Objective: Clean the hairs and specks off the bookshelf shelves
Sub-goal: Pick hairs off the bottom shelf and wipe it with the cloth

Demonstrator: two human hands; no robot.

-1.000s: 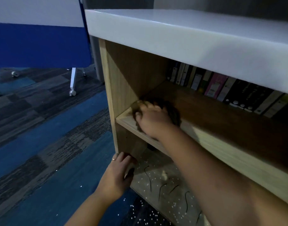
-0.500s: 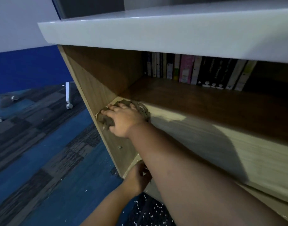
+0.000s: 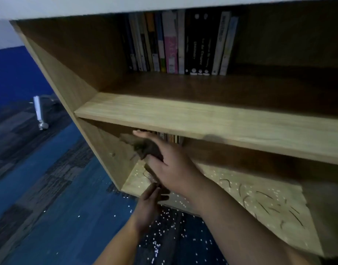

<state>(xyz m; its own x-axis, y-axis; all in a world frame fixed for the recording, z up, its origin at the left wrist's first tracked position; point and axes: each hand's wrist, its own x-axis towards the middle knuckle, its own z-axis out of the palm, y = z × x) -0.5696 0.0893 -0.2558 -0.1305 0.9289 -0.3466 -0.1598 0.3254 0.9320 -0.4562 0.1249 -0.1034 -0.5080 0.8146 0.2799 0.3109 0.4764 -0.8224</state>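
Much of the bookshelf (image 3: 212, 123) is cut off: the white top is clipped at the upper edge, the right side runs out of frame, and the rear of the lower compartment is lost in shadow. Book titles on the upper shelf are too blurred to be read. A few spines behind the right hand (image 3: 172, 169) are seen only as slivers under the middle shelf board. The left hand's palm is turned away from the camera, so whether anything lies in it can't be told.

The shelf boards are light wood-grain laminate w/ flat square edges; the upper shelf surface is shaded darker brown. A row of upright books (image 3: 179, 43) is stood at the back of the upper shelf, mostly black, white and one pink spine. The bottom shelf (image 3: 260, 199) is strewn w/ small white specks (image 3: 214, 176) and thin dark curved hairs (image 3: 263, 205), thickest toward the right. More white specks are scattered on the blue and grey carpet tiles (image 3: 49, 188) in front. A white caster leg (image 3: 39, 113) is seen at left against a blue panel.

A dark, crumpled cloth (image 3: 145, 148) is gripped by the right hand, thumb and fingers closed around it, inside the lower compartment near its left wall, just under the middle board, approx. above the bottom shelf's left end. The left hand (image 3: 151, 199) is held below it at the bottom shelf's front edge, fingers straight and close together, tips up toward the right wrist.
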